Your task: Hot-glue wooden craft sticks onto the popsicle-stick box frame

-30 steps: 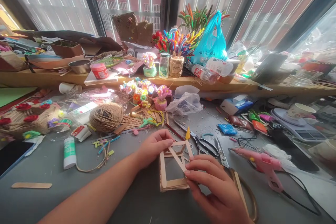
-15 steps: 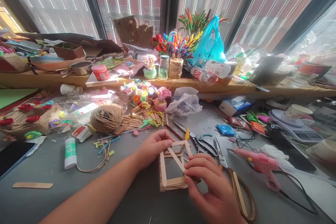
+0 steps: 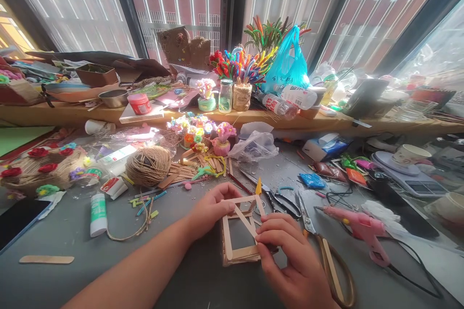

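Observation:
A small box-like frame of popsicle sticks (image 3: pixel 226 237) stands on the grey table in front of me. A diagonal popsicle stick (image 3: pixel 245 220) crosses its open top from the upper left to the lower right. My left hand (image 3: pixel 210 211) grips the far left corner, thumb on top and fingers curled behind. With the fingertips of my right hand (image 3: pixel 288 244), I pinch the lower end of the diagonal stick at the frame's right side. Those fingers hide part of that side.
Scissors (image 3: pixel 307 215) and a pink hot glue gun (image 3: pixel 362 224) lie to the right. A glue stick (image 3: pixel 98 215), a loose popsicle stick (image 3: pixel 46 259) and a ball of twine (image 3: pixel 148 165) are on the left. Pipe-cleaner flowers (image 3: pixel 192 128) stand behind.
My left thumb has slid slightly left along the far corner, baring more of the diagonal stick's upper end. My right hand keeps its pinch, and the frame has barely moved.

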The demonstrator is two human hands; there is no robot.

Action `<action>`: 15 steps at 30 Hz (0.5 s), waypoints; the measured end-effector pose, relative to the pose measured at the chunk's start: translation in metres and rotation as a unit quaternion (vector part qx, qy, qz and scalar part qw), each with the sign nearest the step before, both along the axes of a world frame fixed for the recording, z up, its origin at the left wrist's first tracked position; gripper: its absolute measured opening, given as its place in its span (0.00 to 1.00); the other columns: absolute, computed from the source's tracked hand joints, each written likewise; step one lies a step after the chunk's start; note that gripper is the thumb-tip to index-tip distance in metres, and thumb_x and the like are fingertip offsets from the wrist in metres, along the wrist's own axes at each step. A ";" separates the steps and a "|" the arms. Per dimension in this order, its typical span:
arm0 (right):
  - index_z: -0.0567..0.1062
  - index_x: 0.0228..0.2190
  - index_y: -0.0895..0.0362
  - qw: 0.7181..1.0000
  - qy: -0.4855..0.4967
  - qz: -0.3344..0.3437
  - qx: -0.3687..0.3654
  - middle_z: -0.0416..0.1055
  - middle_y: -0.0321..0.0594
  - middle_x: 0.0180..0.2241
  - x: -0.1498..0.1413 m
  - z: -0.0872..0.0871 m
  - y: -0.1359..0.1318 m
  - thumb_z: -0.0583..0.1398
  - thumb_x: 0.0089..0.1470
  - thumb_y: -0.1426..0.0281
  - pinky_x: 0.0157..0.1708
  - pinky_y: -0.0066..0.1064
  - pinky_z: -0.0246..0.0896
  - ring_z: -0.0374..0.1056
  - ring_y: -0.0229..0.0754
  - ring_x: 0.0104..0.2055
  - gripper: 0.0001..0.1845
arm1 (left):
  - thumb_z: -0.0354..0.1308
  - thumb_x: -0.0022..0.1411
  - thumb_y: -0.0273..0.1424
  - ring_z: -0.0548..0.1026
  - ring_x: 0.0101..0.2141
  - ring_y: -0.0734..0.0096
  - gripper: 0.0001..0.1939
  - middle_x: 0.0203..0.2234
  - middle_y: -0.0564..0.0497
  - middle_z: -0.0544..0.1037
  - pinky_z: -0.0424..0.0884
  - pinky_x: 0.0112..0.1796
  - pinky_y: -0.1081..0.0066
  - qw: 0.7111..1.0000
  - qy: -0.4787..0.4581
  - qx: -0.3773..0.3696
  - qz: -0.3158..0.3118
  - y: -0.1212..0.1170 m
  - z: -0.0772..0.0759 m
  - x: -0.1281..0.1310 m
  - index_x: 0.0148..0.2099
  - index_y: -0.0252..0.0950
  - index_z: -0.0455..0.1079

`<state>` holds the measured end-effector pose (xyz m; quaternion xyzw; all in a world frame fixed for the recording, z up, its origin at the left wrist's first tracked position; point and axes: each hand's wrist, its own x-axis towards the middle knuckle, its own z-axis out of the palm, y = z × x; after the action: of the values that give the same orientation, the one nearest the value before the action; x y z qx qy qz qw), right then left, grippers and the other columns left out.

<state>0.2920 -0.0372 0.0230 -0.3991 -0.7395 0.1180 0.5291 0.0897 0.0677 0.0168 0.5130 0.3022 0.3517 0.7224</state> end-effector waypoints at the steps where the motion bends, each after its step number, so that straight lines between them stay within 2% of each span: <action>1: 0.77 0.39 0.51 1.000 0.000 -0.002 -0.001 0.80 0.40 0.35 0.000 0.000 0.000 0.61 0.60 0.82 0.50 0.43 0.74 0.76 0.49 0.44 0.13 | 0.73 0.53 0.41 0.71 0.32 0.70 0.19 0.32 0.52 0.77 0.66 0.36 0.72 1.000 0.000 0.000 0.000 0.000 0.000 0.000 0.41 0.36 0.74; 6: 0.78 0.40 0.51 1.000 0.003 -0.005 -0.007 0.81 0.41 0.36 0.000 -0.002 0.000 0.61 0.60 0.81 0.50 0.43 0.76 0.77 0.49 0.45 0.13 | 0.71 0.53 0.39 0.70 0.31 0.71 0.17 0.31 0.53 0.76 0.65 0.34 0.73 1.000 -0.002 -0.010 -0.001 0.000 0.001 0.001 0.41 0.36 0.73; 9: 0.79 0.48 0.51 1.000 0.015 -0.022 -0.011 0.81 0.46 0.47 0.009 -0.005 -0.005 0.61 0.62 0.79 0.54 0.43 0.76 0.77 0.51 0.53 0.16 | 0.72 0.52 0.40 0.71 0.32 0.70 0.19 0.32 0.53 0.77 0.66 0.35 0.73 1.000 0.002 -0.016 -0.012 0.002 0.001 0.000 0.41 0.36 0.73; 11: 0.79 0.52 0.51 0.997 0.036 -0.070 -0.024 0.78 0.48 0.55 0.023 -0.009 -0.013 0.62 0.63 0.76 0.56 0.41 0.75 0.75 0.52 0.59 0.17 | 0.73 0.52 0.41 0.73 0.33 0.69 0.20 0.33 0.52 0.77 0.67 0.35 0.72 1.000 0.005 -0.020 -0.018 0.003 0.001 0.000 0.42 0.36 0.73; 13: 0.79 0.53 0.52 0.984 0.085 -0.149 -0.046 0.76 0.50 0.59 0.044 -0.016 -0.024 0.62 0.65 0.72 0.57 0.42 0.75 0.73 0.55 0.63 0.15 | 0.73 0.52 0.40 0.73 0.33 0.69 0.20 0.33 0.52 0.77 0.67 0.35 0.72 1.000 0.009 -0.021 -0.021 0.003 0.002 -0.001 0.41 0.36 0.73; 15: 0.79 0.51 0.55 0.957 0.152 -0.238 -0.068 0.76 0.55 0.58 0.071 -0.026 -0.038 0.64 0.64 0.66 0.61 0.53 0.72 0.69 0.63 0.66 0.14 | 0.72 0.52 0.40 0.73 0.32 0.69 0.19 0.33 0.52 0.77 0.67 0.35 0.72 0.999 0.010 -0.022 -0.026 0.003 0.003 -0.001 0.41 0.36 0.72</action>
<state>0.3627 -0.0755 -0.0031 -0.5753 -0.5243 0.0980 0.6201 0.0886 0.0702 0.0203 0.5082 0.3039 0.3211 0.7391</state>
